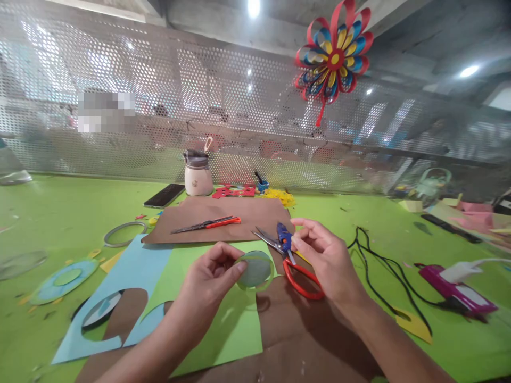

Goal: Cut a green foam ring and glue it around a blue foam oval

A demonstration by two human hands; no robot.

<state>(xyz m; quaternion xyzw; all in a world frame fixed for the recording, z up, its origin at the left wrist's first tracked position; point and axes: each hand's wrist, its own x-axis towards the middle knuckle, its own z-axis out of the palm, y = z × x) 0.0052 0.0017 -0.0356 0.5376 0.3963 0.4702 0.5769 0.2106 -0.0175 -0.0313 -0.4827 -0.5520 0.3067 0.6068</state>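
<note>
My left hand [217, 274] pinches a round green disc [256, 269], grey-green in the middle with a lighter green rim, between thumb and fingers. Below it lies a light green sheet of paper [227, 324]. My right hand [319, 247] has its fingers curled towards the thumb. Right beside its fingertips is a blue tool [284, 235], partly covered by the hand; whether the fingers grip it is unclear. Red-handled scissors [302, 280] lie just below that hand, blades pointing up and left. A blue sheet [123, 271] with a round cut-out lies at the left.
Brown paper [263, 210] lies farther back with a second pair of scissors [205, 224] on it. Behind stand a phone [164, 196] and a pale cup [198, 178]. A black cord [369, 266] runs to a purple power strip [457, 290]. A paper flower [334, 58] hangs above.
</note>
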